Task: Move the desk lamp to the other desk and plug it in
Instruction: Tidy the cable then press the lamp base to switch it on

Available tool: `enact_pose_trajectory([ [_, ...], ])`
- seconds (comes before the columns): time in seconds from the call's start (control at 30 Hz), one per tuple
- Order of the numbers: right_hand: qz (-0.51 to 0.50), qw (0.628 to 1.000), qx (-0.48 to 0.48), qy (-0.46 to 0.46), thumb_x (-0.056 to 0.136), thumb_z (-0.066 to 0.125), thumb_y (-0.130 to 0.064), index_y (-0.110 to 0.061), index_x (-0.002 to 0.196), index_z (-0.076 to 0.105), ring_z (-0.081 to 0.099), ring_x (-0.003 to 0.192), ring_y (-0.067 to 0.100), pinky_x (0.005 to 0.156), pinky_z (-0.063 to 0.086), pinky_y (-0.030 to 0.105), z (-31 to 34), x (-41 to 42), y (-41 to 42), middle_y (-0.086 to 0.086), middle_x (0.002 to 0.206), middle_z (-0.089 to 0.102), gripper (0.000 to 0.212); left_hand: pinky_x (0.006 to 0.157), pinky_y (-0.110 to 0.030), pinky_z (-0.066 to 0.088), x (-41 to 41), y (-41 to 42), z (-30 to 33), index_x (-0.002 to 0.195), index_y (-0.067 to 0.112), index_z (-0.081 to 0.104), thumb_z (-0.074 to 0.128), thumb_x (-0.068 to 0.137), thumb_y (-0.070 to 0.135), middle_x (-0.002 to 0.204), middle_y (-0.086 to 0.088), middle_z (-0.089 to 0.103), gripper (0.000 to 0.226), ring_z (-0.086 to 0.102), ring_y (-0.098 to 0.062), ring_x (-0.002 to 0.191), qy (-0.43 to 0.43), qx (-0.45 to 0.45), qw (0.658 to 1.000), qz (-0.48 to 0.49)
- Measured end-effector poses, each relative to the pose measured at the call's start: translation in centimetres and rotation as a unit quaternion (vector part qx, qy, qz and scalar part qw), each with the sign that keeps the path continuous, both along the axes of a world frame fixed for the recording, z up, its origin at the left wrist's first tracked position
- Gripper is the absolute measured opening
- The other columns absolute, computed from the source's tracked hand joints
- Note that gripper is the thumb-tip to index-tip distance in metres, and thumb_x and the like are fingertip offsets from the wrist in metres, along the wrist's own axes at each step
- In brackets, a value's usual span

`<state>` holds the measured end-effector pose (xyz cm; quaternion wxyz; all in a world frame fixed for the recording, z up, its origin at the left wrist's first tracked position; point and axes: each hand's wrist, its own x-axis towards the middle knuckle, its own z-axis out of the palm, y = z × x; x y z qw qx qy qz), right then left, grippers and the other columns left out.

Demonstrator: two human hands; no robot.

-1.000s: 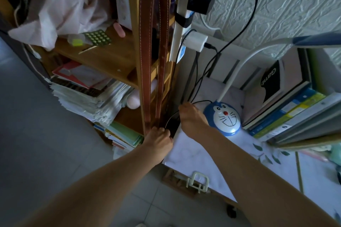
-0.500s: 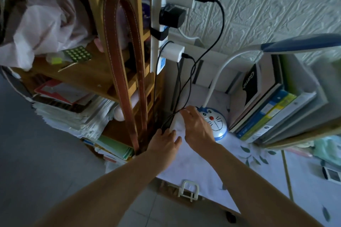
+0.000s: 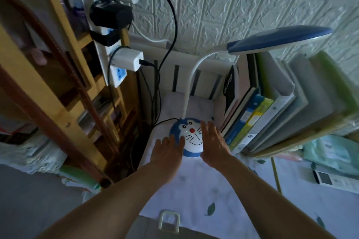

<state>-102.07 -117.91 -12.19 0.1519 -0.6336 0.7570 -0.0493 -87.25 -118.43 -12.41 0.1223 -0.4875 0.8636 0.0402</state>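
The desk lamp has a round blue and white cartoon-cat base, a white bendy neck and a long blue head. It stands on the desk near the back left corner. My left hand lies at the base's left front edge, fingers spread and touching it. My right hand rests flat against the base's right side, fingers apart. Neither hand is closed around anything. A thin black cord runs from the base to the left, down the gap beside the desk. A white power strip hangs upright on the shelf post.
Several plugs and chargers fill the power strip, with black cables hanging down. A wooden shelf unit with a brown strap stands left of the desk. Books and folders lean right of the lamp. A remote lies at the right.
Both hands have left the cord and the gap by the shelf and moved right onto the lamp base. The view has tilted up and come closer.
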Motion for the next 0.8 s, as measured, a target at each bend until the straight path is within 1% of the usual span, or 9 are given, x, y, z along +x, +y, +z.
enact_pose_trajectory([
  [0.07,0.014,1.000,0.018,-0.010,0.070,0.069,0.003,-0.016,0.149,0.005,0.026,0.138,0.032,0.107,0.042,0.041,-0.8,-0.8,-0.6,0.011,0.153,0.012,0.103,0.106,-0.043,0.032,-0.7,-0.6,-0.7,0.149,0.012,0.005,0.050,0.092,0.023,0.150,-0.023,0.029,0.073,0.040,-0.033,0.129,0.016,0.003,1.000,0.011],
  [0.17,0.027,0.999,0.042,-0.020,0.071,0.070,0.005,-0.018,0.150,-0.002,0.019,0.143,0.035,0.109,0.039,0.044,-1.9,-1.5,-1.6,0.013,0.157,-0.001,0.109,0.107,-0.042,0.033,-1.7,-1.5,-1.7,0.149,0.013,-0.001,0.049,0.093,0.024,0.151,-0.026,0.025,0.076,0.040,-0.034,0.130,0.019,0.013,0.999,0.029],
  [0.27,0.044,0.996,0.073,-0.023,0.070,0.079,-0.011,-0.018,0.149,-0.008,0.009,0.145,0.035,0.115,0.029,0.043,-2.8,-1.7,-2.2,0.014,0.158,-0.009,0.117,0.106,-0.041,0.033,-2.5,-1.9,-2.6,0.149,0.013,-0.005,0.048,0.094,0.024,0.151,-0.029,0.021,0.077,0.039,-0.036,0.131,0.018,0.028,0.999,0.039],
  [0.33,0.052,0.994,0.085,-0.034,0.070,0.079,-0.022,-0.018,0.149,-0.008,0.003,0.146,0.034,0.118,0.023,0.041,-3.5,-1.8,-2.4,0.016,0.158,-0.011,0.118,0.105,-0.041,0.034,-3.1,-2.2,-3.2,0.149,0.011,-0.005,0.045,0.095,0.023,0.152,-0.030,0.019,0.075,0.038,-0.036,0.132,0.019,0.039,0.998,0.048],
  [0.43,0.055,0.994,0.084,-0.041,0.072,0.078,-0.027,-0.018,0.149,-0.009,-0.006,0.146,0.033,0.120,0.016,0.040,-4.1,-1.9,-2.5,0.018,0.157,-0.013,0.116,0.104,-0.040,0.036,-3.6,-2.9,-3.7,0.149,0.009,0.000,0.046,0.094,0.024,0.150,-0.030,0.022,0.073,0.042,-0.034,0.128,0.033,0.031,0.997,0.066],
  [0.5,0.055,0.995,0.076,-0.044,0.072,0.078,-0.029,-0.018,0.149,-0.008,-0.006,0.146,0.032,0.120,0.015,0.037,-4.2,-2.0,-2.5,0.019,0.157,-0.012,0.116,0.101,-0.038,0.039,-3.7,-3.1,-4.0,0.148,0.008,0.002,0.045,0.094,0.025,0.150,-0.029,0.024,0.071,0.047,-0.033,0.125,0.046,0.020,0.996,0.074],
  [0.63,0.043,0.996,0.071,-0.046,0.071,0.078,-0.030,-0.017,0.149,-0.007,-0.004,0.147,0.031,0.119,0.015,0.036,-4.4,-1.9,-2.5,0.019,0.157,-0.009,0.116,0.099,-0.039,0.041,-3.9,-3.3,-4.6,0.148,0.008,0.000,0.038,0.097,0.025,0.152,-0.032,0.017,0.066,0.049,-0.034,0.121,0.062,0.020,0.993,0.093],
  [0.7,0.030,0.996,0.069,-0.046,0.070,0.079,-0.029,-0.018,0.149,-0.006,-0.002,0.146,0.032,0.118,0.018,0.038,-4.5,-1.6,-2.5,0.019,0.157,-0.008,0.117,0.099,-0.040,0.042,-4.0,-3.6,-4.8,0.148,0.007,-0.001,0.036,0.098,0.023,0.152,-0.032,0.015,0.064,0.049,-0.035,0.122,0.066,0.019,0.993,0.095],
  [0.8,0.005,0.997,0.059,-0.042,0.069,0.080,-0.028,-0.019,0.150,-0.003,0.001,0.145,0.035,0.116,0.024,0.041,-4.6,-1.1,-2.7,0.020,0.156,-0.004,0.116,0.099,-0.039,0.043,-3.7,-4.3,-4.8,0.148,0.009,0.003,0.036,0.098,0.026,0.152,-0.030,0.019,0.063,0.052,-0.034,0.119,0.069,0.007,0.994,0.082],
])
